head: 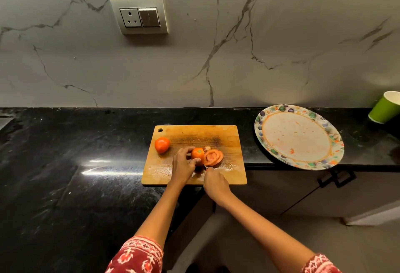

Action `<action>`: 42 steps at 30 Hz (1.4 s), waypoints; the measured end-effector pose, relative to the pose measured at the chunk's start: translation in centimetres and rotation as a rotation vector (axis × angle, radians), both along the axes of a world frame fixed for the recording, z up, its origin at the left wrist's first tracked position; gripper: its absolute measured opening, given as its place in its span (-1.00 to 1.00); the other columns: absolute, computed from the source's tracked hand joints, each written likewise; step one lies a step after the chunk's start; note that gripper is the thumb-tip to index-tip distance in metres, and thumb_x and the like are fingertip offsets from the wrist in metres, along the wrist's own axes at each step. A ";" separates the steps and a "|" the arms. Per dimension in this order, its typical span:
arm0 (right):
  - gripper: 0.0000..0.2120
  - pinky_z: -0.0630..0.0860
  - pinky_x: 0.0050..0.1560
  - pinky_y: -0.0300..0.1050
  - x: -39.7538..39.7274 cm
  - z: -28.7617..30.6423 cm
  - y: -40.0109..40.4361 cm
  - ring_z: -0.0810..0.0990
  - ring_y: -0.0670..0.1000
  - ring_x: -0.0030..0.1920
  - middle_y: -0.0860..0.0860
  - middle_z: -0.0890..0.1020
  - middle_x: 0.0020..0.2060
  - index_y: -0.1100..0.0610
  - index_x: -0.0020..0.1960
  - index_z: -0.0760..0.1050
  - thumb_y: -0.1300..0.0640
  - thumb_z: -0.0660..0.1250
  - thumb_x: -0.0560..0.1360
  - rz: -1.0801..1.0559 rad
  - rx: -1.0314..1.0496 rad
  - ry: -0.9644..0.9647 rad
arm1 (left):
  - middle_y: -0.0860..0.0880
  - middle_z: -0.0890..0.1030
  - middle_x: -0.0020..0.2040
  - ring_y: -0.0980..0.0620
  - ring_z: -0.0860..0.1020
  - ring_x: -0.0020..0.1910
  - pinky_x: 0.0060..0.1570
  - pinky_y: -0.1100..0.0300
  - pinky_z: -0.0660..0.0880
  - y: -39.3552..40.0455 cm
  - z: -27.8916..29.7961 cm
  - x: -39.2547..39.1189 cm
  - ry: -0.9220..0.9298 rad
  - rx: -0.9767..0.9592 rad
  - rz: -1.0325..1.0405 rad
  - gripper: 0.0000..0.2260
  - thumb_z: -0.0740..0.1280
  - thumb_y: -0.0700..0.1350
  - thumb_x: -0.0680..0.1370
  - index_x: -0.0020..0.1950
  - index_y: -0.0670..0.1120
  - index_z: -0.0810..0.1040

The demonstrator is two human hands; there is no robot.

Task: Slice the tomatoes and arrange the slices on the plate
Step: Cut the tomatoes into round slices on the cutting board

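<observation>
Orange tomato [197,154] btwn L fingers [187,150]

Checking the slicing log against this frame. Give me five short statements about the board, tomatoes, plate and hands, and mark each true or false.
1. A whole tomato lies at the left of the cutting board. True.
2. The plate already holds arranged slices. False: it shows only juice smears; the slices lie on the board.
3. The left hand holds the tomato being cut. True.
4. The right hand rests empty on the counter. False: its grip is on a knife handle.
5. The green cup stands left of the board. False: far right, behind the plate.
</observation>
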State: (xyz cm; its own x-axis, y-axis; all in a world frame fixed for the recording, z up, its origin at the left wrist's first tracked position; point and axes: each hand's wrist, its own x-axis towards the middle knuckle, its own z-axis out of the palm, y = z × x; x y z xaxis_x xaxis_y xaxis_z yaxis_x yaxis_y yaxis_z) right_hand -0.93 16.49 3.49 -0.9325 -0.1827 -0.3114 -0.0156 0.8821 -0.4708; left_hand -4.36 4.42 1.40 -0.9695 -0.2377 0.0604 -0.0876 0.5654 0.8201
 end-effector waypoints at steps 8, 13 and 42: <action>-0.80 0.49 -0.02 0.00 2.7 -1.2 4.0 0.59 0.16 0.09 0.13 0.58 0.07 0.19 0.19 0.32 0.22 0.01 0.62 0.084 0.206 0.096 | -0.11 0.54 0.17 -0.01 0.50 0.12 0.05 0.21 0.43 -0.6 -0.2 -0.4 -0.046 0.015 0.014 -0.66 0.43 -0.25 0.43 0.18 -0.16 0.51; -0.73 0.36 -0.16 -0.08 1.0 0.7 3.3 0.57 0.22 0.03 0.21 0.58 0.00 0.26 0.13 0.39 0.14 0.00 0.64 -0.046 -0.086 0.085 | -0.07 0.55 0.11 0.00 0.51 0.09 0.06 0.14 0.50 -0.6 0.1 -0.4 -0.036 0.036 -0.029 -0.67 0.46 -0.26 0.39 0.10 -0.13 0.50; -0.72 0.42 -0.03 0.00 0.0 3.6 1.2 0.52 0.24 0.13 0.26 0.55 0.10 0.28 0.21 0.39 0.14 0.03 0.64 -0.051 -0.037 0.058 | -0.14 0.49 0.23 -0.07 0.46 0.19 0.10 0.20 0.39 0.1 1.0 -0.2 -0.101 -0.061 -0.100 -0.56 0.46 -0.17 0.41 0.26 -0.16 0.46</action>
State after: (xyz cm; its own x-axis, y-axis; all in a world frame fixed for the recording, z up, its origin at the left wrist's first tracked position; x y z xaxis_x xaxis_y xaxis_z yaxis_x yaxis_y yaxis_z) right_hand -0.94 17.73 7.10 -0.9571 -0.1453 -0.2507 0.0006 0.8643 -0.5030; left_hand -4.60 4.51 2.40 -0.9900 -0.1384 -0.0277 -0.1088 0.6242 0.7737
